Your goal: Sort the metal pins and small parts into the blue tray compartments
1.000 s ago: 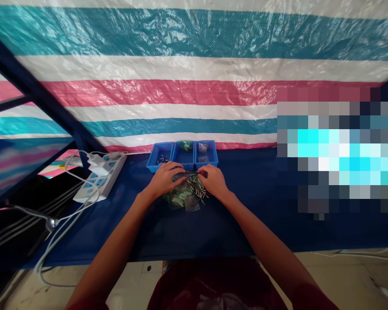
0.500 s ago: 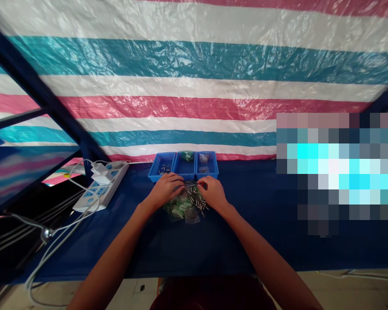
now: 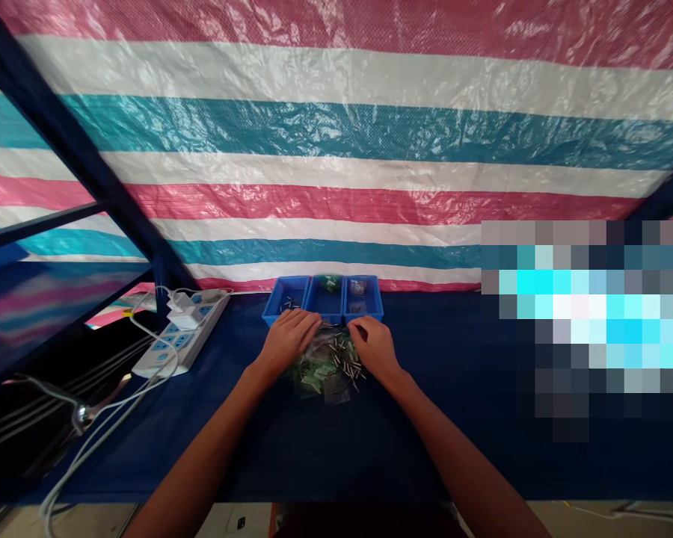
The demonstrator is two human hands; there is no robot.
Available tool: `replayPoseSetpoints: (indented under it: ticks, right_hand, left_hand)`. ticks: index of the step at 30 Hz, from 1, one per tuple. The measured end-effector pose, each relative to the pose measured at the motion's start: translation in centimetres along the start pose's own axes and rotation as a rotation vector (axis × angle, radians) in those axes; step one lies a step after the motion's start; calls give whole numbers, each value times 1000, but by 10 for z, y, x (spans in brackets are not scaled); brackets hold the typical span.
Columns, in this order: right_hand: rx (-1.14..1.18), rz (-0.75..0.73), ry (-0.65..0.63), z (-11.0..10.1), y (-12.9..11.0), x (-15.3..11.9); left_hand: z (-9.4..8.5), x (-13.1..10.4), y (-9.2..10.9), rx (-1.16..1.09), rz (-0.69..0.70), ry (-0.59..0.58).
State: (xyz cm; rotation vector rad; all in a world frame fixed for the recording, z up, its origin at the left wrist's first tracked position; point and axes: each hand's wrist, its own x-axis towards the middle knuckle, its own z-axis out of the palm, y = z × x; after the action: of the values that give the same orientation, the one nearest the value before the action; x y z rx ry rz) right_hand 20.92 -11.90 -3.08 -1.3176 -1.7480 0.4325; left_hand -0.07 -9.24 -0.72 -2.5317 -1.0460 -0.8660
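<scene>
My left hand (image 3: 290, 340) is at the left edge of a pile, its fingers bent and pressed together. Opposite it, my right hand (image 3: 375, 345) is curled in a pinch at the pile's upper right. What either set of fingertips holds is hidden or too small to name. Between and below the hands lie loose thin metal pins (image 3: 348, 362), green pieces in clear plastic (image 3: 317, 376) and a small clear bag (image 3: 336, 388). Just behind the hands stand three blue trays: the left tray (image 3: 271, 299) with a few metal pieces, the middle tray (image 3: 326, 305) with a green bundle, the right tray (image 3: 375, 305) with small clear packets.
A white power strip (image 3: 173, 345) with plugs and cables lies on the left of the dark blue table (image 3: 336, 456). A striped plastic sheet (image 3: 336, 172) hangs behind. Dark blue frame bars (image 3: 84, 149) slant at the left. A blurred patch covers the right.
The whole scene sits slightly lower in the picture as the head view tilts up. My hands remain at the pile, with the gap between their fingertips slightly wider.
</scene>
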Motion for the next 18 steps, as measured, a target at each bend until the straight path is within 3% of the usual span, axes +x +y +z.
replayPoseSetpoints:
  ticks: [4,9,18]
  right_hand:
    - [39,-28,28,1,-2,-1]
    - [96,-64,13,0,-7,-3]
    - [133,-103,-37,-2,-15,-6]
  left_hand:
    - [3,-4,4,-67,-121,57]
    - [10,-9,11,-235,-282,-5]
    - [14,-7,25,-395,-303,-70]
